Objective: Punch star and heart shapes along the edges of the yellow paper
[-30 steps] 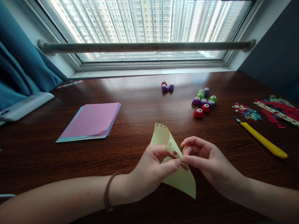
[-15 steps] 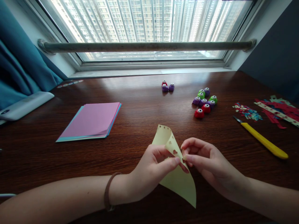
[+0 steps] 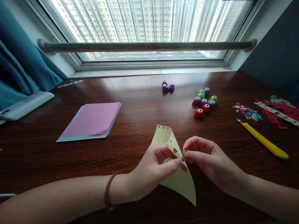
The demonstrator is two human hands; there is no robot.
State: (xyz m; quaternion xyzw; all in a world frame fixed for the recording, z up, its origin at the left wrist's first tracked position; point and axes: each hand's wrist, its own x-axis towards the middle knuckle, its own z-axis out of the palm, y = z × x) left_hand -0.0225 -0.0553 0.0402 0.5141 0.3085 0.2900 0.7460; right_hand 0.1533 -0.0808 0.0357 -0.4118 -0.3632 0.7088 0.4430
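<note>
A sheet of pale yellow paper (image 3: 178, 182) is curled over in my left hand (image 3: 153, 171), pinched between thumb and fingers. Punched shapes run along its edges: small stars or flowers at the top, hearts down the folded-over side. My right hand (image 3: 207, 158) is closed in a pinch just right of the paper's punched edge. Whatever lies between its fingertips, if anything, is too small or hidden to make out.
A stack of coloured paper (image 3: 93, 119) lies to the left. Several small craft punches (image 3: 204, 102) stand further back. On the right are a yellow-handled craft knife (image 3: 263, 140), punched confetti (image 3: 249, 111) and paper strips (image 3: 277, 110). A white device (image 3: 28, 105) rests far left.
My right fingertips have drawn slightly away from the paper's edge to the right, uncovering the lower heart-shaped hole. The left hand keeps its hold on the paper, almost still.
</note>
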